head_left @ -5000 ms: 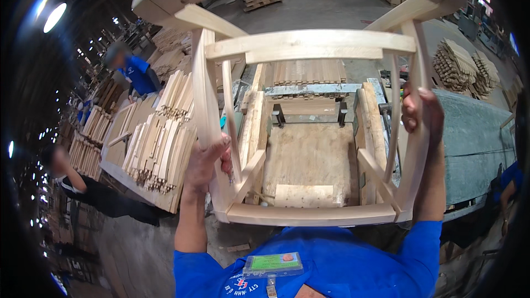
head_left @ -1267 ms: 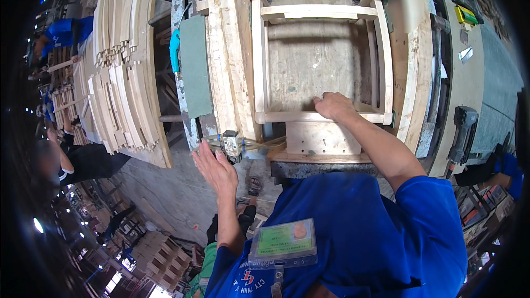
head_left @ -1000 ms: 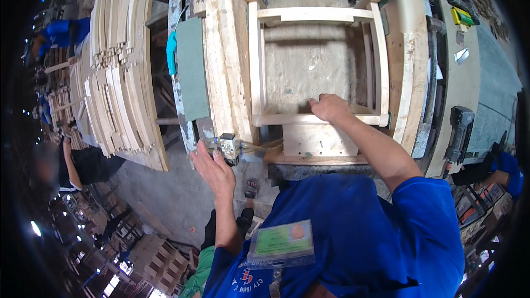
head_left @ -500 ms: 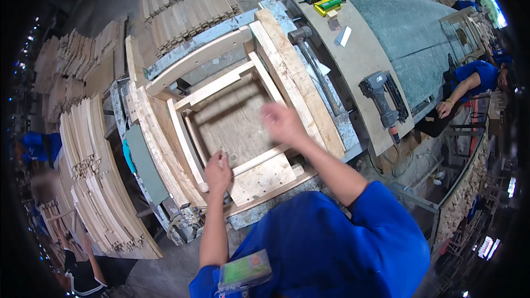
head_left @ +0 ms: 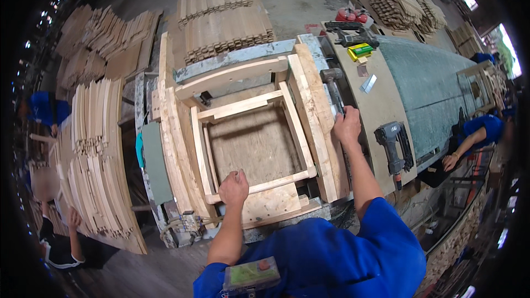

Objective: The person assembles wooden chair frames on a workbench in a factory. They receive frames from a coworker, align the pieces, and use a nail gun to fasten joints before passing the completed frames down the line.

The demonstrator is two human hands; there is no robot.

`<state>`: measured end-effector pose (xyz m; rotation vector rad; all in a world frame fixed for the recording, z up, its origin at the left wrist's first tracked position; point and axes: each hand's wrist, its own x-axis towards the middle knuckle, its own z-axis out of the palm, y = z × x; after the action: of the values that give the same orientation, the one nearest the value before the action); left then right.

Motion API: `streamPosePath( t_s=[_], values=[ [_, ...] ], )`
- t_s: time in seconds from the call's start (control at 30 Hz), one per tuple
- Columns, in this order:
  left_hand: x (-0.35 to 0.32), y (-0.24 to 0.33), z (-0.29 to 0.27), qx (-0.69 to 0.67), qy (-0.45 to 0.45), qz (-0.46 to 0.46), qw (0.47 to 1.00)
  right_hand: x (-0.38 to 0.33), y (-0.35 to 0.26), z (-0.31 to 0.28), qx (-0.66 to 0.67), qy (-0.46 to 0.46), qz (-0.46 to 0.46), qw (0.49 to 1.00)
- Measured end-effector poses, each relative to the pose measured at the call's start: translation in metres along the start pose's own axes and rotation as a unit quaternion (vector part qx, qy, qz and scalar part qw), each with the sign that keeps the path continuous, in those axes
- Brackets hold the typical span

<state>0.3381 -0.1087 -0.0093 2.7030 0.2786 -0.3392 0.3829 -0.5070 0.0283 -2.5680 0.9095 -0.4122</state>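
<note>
The left hand point(head_left: 234, 189) was rested half-curled at the pale rectangular wooden frame point(head_left: 243, 106), seated between thick timber beams point(head_left: 316, 124); the right hand point(head_left: 346, 126) was curled at the grey-headed hammer point(head_left: 331, 75), neither closure determinable. Hammer pick-up, judged in hand, called for firm gripping.

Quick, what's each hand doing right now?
Left hand: curled at the near edge of the pale rectangular wooden frame; grip unclear.
Right hand: apparently closed on the grey metal hammer.
</note>
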Motion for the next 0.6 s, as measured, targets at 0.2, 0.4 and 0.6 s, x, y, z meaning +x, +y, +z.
streamPosePath(
  t_s=[0.2, 0.4, 0.6],
  values=[
    [0.004, 0.002, -0.001, -0.020, -0.016, -0.019, 0.999, 0.020, -0.005, -0.035, 0.349, -0.100, 0.106, 0.926],
    [0.006, -0.001, -0.007, -0.013, -0.049, -0.041, 0.998, 0.028, -0.105, -0.137, 0.499, -0.081, -0.024, 0.863],
    [0.008, -0.005, -0.007, -0.035, -0.052, -0.049, 0.997, 0.065, -0.223, -0.244, 0.471, 0.070, -0.341, 0.811]
  ],
)
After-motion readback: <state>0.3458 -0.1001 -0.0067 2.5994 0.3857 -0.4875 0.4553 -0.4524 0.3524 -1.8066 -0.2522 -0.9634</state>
